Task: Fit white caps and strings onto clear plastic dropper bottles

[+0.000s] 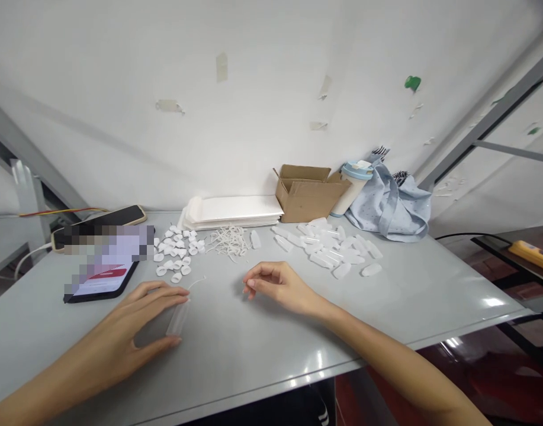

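Observation:
My left hand [138, 322] rests low over the grey table, with a clear plastic tube [179, 318] lying between its fingertips and thumb. The fingers touch the tube's far end and the thumb its near end. A thin white string [198, 280] curls out past the far end. To the right, my right hand [280, 287] is raised slightly with thumb and fingertips pinched together; whatever may be in the pinch is too small to make out. Beyond my hands lie small white caps [179, 251], a heap of short white strings [229, 242] and many clear plastic pieces [331, 244].
A phone [106, 269] lies on the left, with a black device [129, 216] behind it. Along the wall stand a stack of white packets [240, 208], an open cardboard box [311, 201], a blue-lidded cup [349, 192] and a light blue cloth bag [395, 207].

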Motion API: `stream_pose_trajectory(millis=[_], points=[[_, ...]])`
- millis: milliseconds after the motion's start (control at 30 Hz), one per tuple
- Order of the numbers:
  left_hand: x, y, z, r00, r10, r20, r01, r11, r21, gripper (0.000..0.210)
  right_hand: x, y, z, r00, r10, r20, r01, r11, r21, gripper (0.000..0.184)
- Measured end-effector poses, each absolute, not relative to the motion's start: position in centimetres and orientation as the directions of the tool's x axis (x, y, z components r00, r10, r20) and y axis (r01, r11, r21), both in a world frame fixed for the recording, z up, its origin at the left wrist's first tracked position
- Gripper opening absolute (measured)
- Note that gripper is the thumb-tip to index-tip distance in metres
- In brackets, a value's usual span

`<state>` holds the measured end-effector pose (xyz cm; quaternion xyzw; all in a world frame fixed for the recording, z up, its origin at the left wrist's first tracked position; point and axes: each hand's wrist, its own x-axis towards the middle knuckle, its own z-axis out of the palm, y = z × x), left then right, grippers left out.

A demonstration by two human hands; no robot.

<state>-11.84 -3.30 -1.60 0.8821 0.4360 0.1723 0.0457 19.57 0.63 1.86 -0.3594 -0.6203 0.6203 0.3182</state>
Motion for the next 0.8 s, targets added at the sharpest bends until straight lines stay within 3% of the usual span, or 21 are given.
stream_pose_trajectory(millis=[367,600,700,800], points=[[-12.4,-3.3,-1.5,0.538,0.806,0.245,0.767,-0.589,0.254,0.058,20.4,1.2,2.4,-0.494,0.869,-0.004,0.083,0.043,-0.996,0.015],[-10.4,-2.4,0.7,0.485,0.826,0.286,0.773,-0.558,0.303,0.045,21.6,2.9,2.4,-0.394,0.914,0.1,0.212,0.196,-0.957,0.013],[-8.4,-0.5,1.8,0.51,0.798,0.321,0.733,-0.598,0.323,0.034,22.6,4.4,1.4,-0.321,0.912,0.254,0.424,0.378,-0.823,0.012],[-6.2,2.0,2.6,0.568,0.769,0.294,0.71,-0.638,0.298,0.026,23.6,5.9,0.1,-0.33,0.857,0.397,0.657,0.51,-0.555,0.021]])
